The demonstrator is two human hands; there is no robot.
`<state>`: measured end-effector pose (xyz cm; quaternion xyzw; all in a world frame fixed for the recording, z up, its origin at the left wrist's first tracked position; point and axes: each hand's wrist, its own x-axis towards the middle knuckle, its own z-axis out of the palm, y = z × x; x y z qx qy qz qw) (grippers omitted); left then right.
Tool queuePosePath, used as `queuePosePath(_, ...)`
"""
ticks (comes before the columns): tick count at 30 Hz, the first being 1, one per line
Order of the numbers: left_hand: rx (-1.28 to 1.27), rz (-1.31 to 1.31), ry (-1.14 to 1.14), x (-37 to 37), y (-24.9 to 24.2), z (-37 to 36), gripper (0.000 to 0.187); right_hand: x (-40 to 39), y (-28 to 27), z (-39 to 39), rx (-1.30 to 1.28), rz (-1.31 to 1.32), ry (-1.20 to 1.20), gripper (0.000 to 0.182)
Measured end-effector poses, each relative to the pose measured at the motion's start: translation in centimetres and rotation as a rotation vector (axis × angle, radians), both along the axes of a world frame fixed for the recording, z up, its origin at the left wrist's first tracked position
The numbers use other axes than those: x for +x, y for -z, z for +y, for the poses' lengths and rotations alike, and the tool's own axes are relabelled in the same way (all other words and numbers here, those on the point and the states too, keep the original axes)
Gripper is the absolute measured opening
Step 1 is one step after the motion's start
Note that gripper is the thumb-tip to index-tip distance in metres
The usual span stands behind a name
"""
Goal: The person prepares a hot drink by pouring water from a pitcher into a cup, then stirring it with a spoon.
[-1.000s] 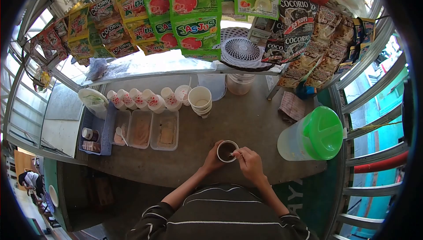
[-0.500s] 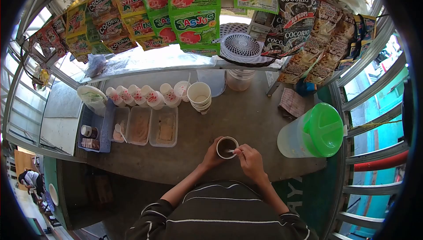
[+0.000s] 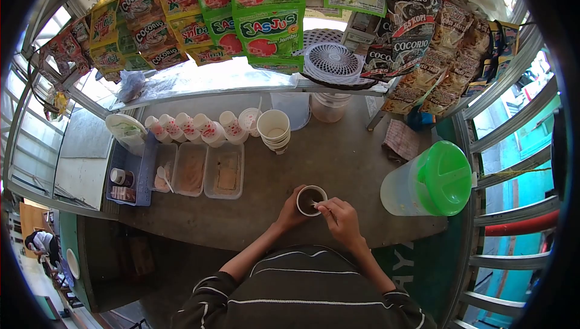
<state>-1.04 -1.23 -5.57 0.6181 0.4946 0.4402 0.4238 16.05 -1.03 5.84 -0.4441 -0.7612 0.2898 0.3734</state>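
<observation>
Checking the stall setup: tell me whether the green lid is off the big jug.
No, the green lid sits closed on the big jug, right of the cup.

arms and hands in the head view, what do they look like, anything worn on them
Both hands, the left hand and the right hand, are bare: no gloves, and no rings or watch that I can make out. The forearms are uncovered; dark sleeves with thin pale stripes are pushed up near the elbows.

Bare counter [image 3: 338, 160] lies open beyond the cup [image 3: 311, 200]; stacked cups [image 3: 273, 131] behind, jug [image 3: 430, 181] to its right.
</observation>
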Motion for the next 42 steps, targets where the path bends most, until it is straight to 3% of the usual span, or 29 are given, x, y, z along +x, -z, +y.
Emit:
queuePosePath(38,0.025,0.025,-0.009,0.08,-0.8,-0.06,0.071,0.01,0.02,0.24,-0.099,-0.05,0.022,0.02)
queuePosePath(42,0.009,0.058,-0.005,0.04,-0.5,0.01,0.07,-0.46,0.32,0.23,-0.071,0.061,0.028,0.016)
